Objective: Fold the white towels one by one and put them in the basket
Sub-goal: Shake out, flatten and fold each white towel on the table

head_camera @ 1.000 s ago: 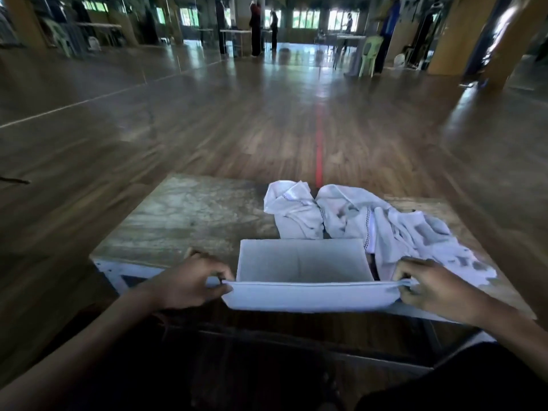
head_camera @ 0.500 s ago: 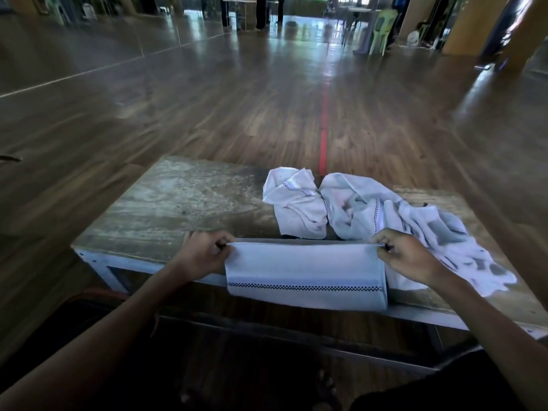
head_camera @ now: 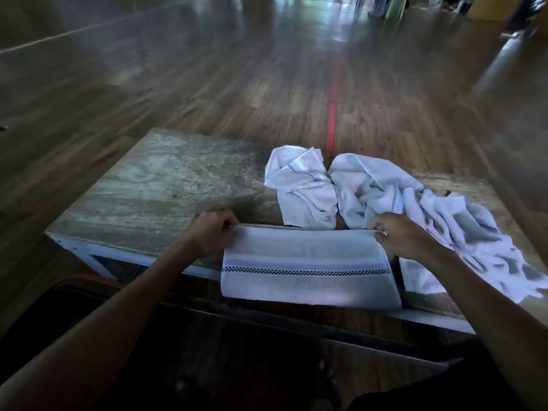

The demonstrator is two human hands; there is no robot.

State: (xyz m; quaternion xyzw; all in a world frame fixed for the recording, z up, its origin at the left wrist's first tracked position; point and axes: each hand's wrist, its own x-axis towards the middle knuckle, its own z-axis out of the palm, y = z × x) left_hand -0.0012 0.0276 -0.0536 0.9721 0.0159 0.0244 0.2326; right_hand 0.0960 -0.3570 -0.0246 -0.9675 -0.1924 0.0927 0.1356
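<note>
A white towel (head_camera: 308,268) with a dark checked stripe lies folded over at the table's near edge, its lower part hanging over the front. My left hand (head_camera: 212,232) pinches its far left corner and my right hand (head_camera: 400,237) pinches its far right corner. Behind it a crumpled white towel (head_camera: 302,188) lies bunched on the table. To its right a loose heap of white towels (head_camera: 430,215) spreads toward the table's right end. No basket shows in this view.
The worn wooden table (head_camera: 154,188) has a white metal frame along its front. A dark shape with a reddish rim (head_camera: 74,295) sits low at the left by my arm. Wooden floor with a red line (head_camera: 332,114) stretches beyond.
Both hands carried the towel's near edge up and away from me, folding it over onto the table; the striped face now shows. The camera has tipped downward.
</note>
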